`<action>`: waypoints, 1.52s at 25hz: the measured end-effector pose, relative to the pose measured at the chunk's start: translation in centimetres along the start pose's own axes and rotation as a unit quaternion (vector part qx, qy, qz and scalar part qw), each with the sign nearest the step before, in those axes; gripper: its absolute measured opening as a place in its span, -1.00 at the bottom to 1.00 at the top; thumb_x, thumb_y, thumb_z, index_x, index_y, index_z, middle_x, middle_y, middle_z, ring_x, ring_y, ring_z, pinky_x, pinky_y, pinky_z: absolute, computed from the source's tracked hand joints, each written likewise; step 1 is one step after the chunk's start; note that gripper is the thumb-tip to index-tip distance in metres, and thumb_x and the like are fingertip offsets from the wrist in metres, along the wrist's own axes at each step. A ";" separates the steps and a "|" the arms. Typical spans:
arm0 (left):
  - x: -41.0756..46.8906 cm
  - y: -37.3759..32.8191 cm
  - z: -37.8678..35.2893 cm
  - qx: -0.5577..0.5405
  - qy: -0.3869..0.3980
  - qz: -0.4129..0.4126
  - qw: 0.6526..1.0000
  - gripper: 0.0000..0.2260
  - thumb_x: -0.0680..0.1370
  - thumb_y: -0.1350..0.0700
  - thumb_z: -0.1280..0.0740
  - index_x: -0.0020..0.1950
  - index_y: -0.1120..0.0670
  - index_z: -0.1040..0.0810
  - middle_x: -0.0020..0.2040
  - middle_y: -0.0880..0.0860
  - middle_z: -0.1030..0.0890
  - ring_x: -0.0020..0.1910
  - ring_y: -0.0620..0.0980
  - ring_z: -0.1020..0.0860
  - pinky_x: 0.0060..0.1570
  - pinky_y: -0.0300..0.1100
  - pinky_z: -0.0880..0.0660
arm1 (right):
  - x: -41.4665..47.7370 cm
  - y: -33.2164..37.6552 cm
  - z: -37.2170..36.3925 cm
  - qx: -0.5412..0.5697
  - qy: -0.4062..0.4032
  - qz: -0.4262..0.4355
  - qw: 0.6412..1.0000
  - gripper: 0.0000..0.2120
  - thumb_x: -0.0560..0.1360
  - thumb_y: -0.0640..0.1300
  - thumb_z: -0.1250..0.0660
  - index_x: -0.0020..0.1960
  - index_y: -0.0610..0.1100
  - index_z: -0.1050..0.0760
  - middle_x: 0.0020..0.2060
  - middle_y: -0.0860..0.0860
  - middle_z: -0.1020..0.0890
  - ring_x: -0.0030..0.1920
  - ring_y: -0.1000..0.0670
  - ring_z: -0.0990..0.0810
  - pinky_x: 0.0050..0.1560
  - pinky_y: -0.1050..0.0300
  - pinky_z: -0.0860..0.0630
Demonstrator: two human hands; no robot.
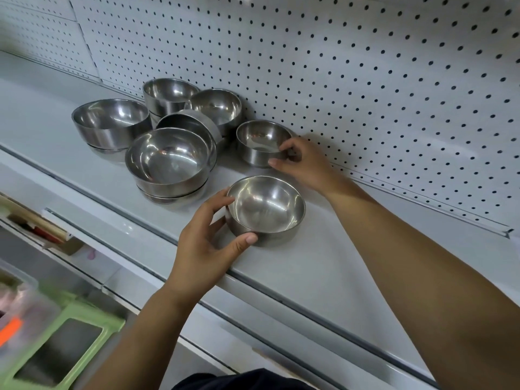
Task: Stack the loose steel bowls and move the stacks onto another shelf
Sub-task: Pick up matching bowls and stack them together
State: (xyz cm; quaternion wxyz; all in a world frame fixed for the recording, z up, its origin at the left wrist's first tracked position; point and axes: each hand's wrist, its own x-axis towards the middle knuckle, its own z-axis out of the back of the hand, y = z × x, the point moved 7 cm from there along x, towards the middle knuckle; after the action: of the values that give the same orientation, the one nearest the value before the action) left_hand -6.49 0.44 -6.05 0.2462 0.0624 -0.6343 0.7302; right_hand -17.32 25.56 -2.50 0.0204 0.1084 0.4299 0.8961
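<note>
Several steel bowls stand on a white shelf [323, 266]. My left hand [205, 246] grips the nearest single bowl [267, 209] by its left side, thumb on the front wall and fingers on the rim. My right hand [304, 161] grips the right side of a smaller bowl [260, 142] close to the pegboard. To the left sits a short stack of bowls [168, 161], with a tilted bowl [191, 125] leaning behind it. Further back stand a tall stack [167, 94], another bowl [218, 106] and a wide bowl [111, 121] at far left.
A white pegboard back wall [365, 80] rises behind the shelf. Below the shelf's front edge [140, 229] are lower shelves with a green plastic stool [64, 347], a clear plastic box [17, 311] and wooden items [36, 223] at the left.
</note>
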 end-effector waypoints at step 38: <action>-0.7 0.1 -0.4 0.021 0.010 0.038 0.999 -0.47 0.58 -0.15 -0.37 0.51 -0.04 -0.38 0.42 -0.14 -0.52 0.39 -0.08 -0.51 0.38 -0.01 -0.49 | -17.7 3.1 -1.7 0.230 -0.020 -0.049 0.972 0.08 0.25 0.41 -0.54 0.57 0.33 0.02 0.59 0.21 -0.26 0.53 0.15 -0.33 0.47 0.08 -0.41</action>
State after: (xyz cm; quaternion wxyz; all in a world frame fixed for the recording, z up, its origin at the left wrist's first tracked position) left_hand -5.88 0.65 -6.50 0.2234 0.0358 -0.6180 0.7529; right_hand -0.22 20.02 -4.27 0.0472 0.1067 0.6284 0.7691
